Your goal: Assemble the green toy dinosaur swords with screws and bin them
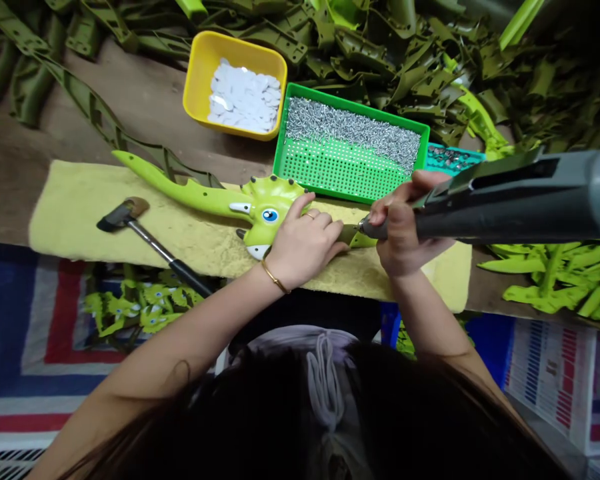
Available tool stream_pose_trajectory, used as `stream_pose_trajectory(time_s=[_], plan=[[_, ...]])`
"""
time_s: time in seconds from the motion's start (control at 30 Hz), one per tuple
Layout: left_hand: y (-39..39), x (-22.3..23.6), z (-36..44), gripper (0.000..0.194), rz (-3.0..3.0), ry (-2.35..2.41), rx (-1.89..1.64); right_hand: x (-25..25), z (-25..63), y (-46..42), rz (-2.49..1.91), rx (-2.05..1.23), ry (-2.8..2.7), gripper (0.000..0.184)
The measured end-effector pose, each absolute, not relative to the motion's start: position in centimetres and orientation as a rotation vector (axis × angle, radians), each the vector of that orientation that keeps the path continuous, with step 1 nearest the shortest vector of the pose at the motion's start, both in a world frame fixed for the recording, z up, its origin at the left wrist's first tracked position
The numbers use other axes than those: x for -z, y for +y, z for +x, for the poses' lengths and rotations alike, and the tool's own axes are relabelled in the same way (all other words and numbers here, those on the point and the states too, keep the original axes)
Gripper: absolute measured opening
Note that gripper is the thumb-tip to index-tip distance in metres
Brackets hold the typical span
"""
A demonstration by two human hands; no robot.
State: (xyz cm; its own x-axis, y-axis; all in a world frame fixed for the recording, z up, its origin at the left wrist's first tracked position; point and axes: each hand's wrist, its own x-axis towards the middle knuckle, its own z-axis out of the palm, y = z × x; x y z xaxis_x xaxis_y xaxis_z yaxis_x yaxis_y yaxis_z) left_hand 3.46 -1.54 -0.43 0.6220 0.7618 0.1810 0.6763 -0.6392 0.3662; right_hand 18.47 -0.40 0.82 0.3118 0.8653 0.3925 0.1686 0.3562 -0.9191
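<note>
Evidently, the left hand point(305, 247) is lying palm down over the green toy point(261, 203), its fingers partly spread; I cannot tell whether they are also curling around the underside. Probably it is pressing like this so that the toy is not sliding on the yellow towel point(75, 207). The right hand point(403, 233) is wrapping around the front part of a power screwdriver point(505, 210), whose tip is pointing toward the left hand; perhaps it is gripping near the tip for better aiming. Whether the tip is touching the toy, I cannot tell.

The toy is lying partly beneath the left hand: its frilled head is showing just beside the fingers, and its long curved part is extending further to the left. Just beyond both hands, a green tray point(330, 163) is holding what look like screws point(353, 127), likely for easy reaching. Beside this tray, beyond the left hand, a yellow tub point(197, 80) is containing white pieces point(245, 97). A hammer point(153, 239) is resting left of the left hand.
</note>
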Motion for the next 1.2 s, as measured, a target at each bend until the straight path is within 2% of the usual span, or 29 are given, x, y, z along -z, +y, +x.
stream_pose_trajectory(time_s=[0.17,0.3,0.37,0.47,0.53,0.63,0.7,0.8,0.9,1.07,1.2], plan=[[-1.6,0.3,3.6,0.028,2.666,1.140,-0.451,-2.9,19.7,4.1,-0.932,-0.289,-0.987,0.033],[-2.9,-0.2,2.0,0.022,2.676,1.184,-0.654,-1.3,20.9,9.7,-1.059,-0.066,-0.933,0.049],[-4.0,-0.2,0.0,0.021,2.548,1.383,-0.846,0.1,21.3,11.1,-1.138,-0.012,-0.924,0.059],[-5.7,0.3,-3.3,0.017,2.093,1.824,-1.028,1.7,21.7,11.5,-1.171,-0.107,-0.915,0.067],[-6.5,0.6,-4.9,0.024,1.660,1.929,-1.027,2.3,22.2,11.3,-1.190,-0.292,-0.941,0.066],[-6.6,0.7,-5.6,0.045,1.100,1.716,-0.903,3.0,22.7,11.0,-1.219,-0.481,-0.984,0.060],[-6.2,0.5,-5.2,0.055,0.905,1.575,-0.834,3.0,22.5,10.9,-1.229,-0.401,-1.001,0.059],[-5.5,-0.1,-4.4,0.059,0.780,1.500,-0.851,2.3,21.9,11.1,-1.175,-0.184,-0.982,0.050],[-5.3,0.0,-3.4,0.058,0.678,1.410,-0.902,0.3,21.4,10.5,-1.099,-0.113,-0.943,0.039],[-5.5,1.0,-1.5,0.058,0.626,1.292,-0.972,-4.1,19.5,4.7,-0.866,-0.300,-1.008,0.027],[-5.4,1.4,-0.7,0.058,0.634,1.271,-0.999,-5.0,17.1,-1.0,-0.776,-0.491,-1.168,0.032]])
